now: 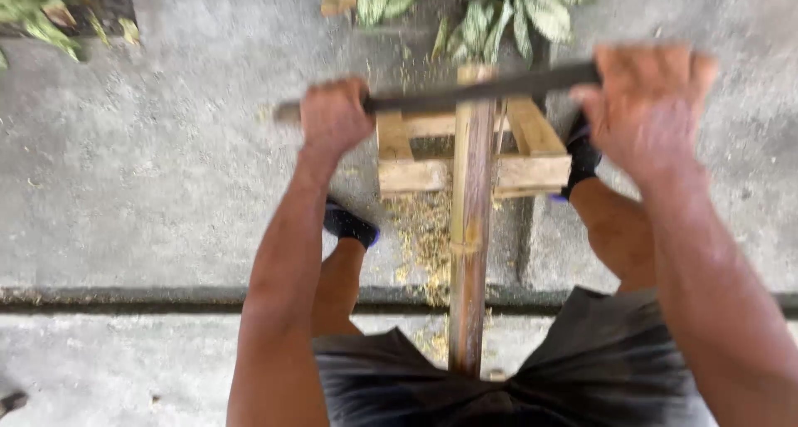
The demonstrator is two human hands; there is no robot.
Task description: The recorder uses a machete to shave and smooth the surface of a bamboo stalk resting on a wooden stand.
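left hand closed around one end of long dark blade, right hand gripping opposite end. blade lying crosswise on brown bamboo pole, pole resting lengthwise on low wooden frame between legs. pale shavings scattered on concrete floor below.

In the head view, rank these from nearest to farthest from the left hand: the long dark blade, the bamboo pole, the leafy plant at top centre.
From the left hand:
1. Long dark blade: gripped in it, running across to the right hand.
2. Bamboo pole: just right, centre frame, on the wooden stand.
3. Leafy plant: top centre, beyond the stand.
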